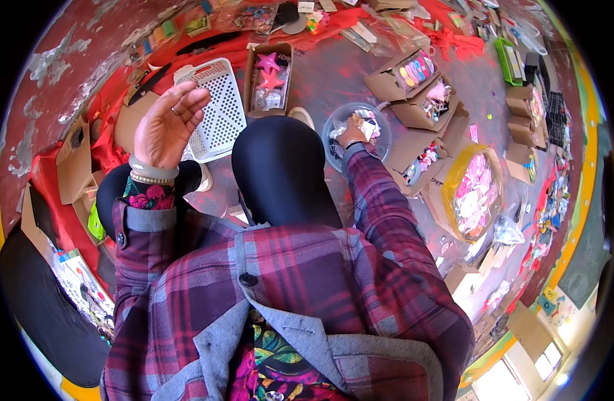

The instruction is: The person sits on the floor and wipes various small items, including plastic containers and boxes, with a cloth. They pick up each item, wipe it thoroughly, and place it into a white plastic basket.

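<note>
My left hand (170, 123) is raised at the left with its palm showing and fingers loosely bent. Nothing is in it. It hangs before the near left side of a white perforated plastic basket (217, 113), which has no items in it that I can see. My right hand (352, 130) reaches down into a round clear plastic tub (385, 144). Small mixed pieces (368, 125), white, dark and coloured, lie in the tub around its fingers. The fingertips are hidden among them, so their grip does not show.
Beyond my knee (278, 160) stands a cardboard box (291, 73) with pink star shapes. Open cartons (387, 83) of small colourful goods crowd the right of the tub. A yellow-rimmed box (448, 194) holds pink packets. Red cloth (50, 174) covers floor at the left.
</note>
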The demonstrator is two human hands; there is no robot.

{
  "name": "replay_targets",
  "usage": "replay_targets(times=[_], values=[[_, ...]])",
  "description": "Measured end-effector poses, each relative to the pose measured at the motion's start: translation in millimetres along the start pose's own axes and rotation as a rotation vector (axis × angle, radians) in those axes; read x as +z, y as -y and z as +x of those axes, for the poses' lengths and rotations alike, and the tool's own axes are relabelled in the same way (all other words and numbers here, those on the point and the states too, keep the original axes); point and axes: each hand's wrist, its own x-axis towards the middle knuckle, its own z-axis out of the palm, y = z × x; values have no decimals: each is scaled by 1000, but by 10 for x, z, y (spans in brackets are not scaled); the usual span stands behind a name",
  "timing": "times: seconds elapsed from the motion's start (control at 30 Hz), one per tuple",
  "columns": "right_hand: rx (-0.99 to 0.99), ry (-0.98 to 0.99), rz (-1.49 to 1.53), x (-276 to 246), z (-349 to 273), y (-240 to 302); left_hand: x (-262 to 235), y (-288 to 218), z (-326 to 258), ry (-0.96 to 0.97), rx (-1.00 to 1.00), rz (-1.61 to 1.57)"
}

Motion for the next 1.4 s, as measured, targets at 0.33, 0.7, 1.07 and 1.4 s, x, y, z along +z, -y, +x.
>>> replay_targets(times=[0.33, 0.7, 1.07, 1.4], values=[[41, 2, 15, -227, -238, 87, -47, -21, -32, 2, -19, -11], [-73, -151, 1003, -1030, -771, -752, -16, -38, -191, 73, 24, 11], [-721, 269, 1568, -2727, -2793, 1628, 379, -45, -367, 319, 359, 182], [-852, 610, 1456, -2075, -2657, 2679, 133, -344, -527, 224, 537, -241]])
